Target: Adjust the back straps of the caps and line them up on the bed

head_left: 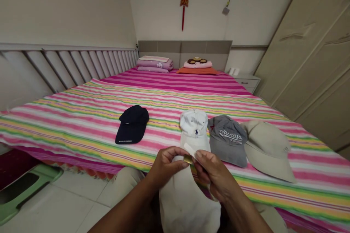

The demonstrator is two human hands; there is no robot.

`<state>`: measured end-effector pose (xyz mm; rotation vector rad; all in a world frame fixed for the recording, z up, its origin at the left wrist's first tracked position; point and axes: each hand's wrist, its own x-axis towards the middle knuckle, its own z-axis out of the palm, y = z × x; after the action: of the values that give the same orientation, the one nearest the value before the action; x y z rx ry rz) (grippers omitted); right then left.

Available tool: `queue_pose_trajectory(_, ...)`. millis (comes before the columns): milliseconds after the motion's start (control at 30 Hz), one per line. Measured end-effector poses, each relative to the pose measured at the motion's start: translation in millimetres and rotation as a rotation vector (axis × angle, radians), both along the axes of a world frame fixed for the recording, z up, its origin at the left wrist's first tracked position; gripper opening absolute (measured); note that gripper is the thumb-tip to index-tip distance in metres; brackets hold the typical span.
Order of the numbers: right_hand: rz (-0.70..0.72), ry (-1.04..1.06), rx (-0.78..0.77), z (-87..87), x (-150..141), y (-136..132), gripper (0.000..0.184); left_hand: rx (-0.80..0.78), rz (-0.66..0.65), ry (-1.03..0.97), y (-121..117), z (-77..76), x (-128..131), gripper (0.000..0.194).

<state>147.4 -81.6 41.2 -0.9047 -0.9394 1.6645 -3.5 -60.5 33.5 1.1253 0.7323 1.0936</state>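
Over my lap hangs a white baseball cap (188,200), its back opening facing up. My left hand (171,162) pinches the brass-coloured buckle (188,158) of its strap. With my right hand (212,171) I grip the strap's white end (189,149) just beside the buckle. Right beyond my hands lies another white cap (194,125) with a small dark logo. A grey cap (228,140) with white lettering touches it, and a beige cap (268,149) lies at the far right. Apart on the left is a dark navy cap (133,123).
The caps lie on a bed with a striped sheet (95,116). Folded bedding (154,64) and a stack with a pink pillow (198,64) are by the headboard (164,46). A metal railing (90,65) runs along the left. A green stool (30,185) stands at lower left.
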Motion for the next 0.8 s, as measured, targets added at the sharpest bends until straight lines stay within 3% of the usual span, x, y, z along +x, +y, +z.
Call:
queue_pose_trajectory(100,-0.06,0.011,-0.018,0.8,0,-2,0.031,-0.21,-0.035,-0.228,0,-6.0,2,0.025)
queue_pose_trajectory(200,-0.083,0.007,-0.032,0.5,2,-3,0.032,-0.302,-0.058,-0.37,1,-11.5,3,0.025)
queue_pose_trajectory(400,-0.117,-0.075,-0.012,-2.5,5,-2,0.033,-0.327,-0.039,-0.457,1,-14.6,5,0.027)
queue_pose_trajectory(800,-0.142,-0.202,0.008,-2.0,1,-1,0.037,-0.321,-0.035,-0.429,0,-10.1,4,0.026)
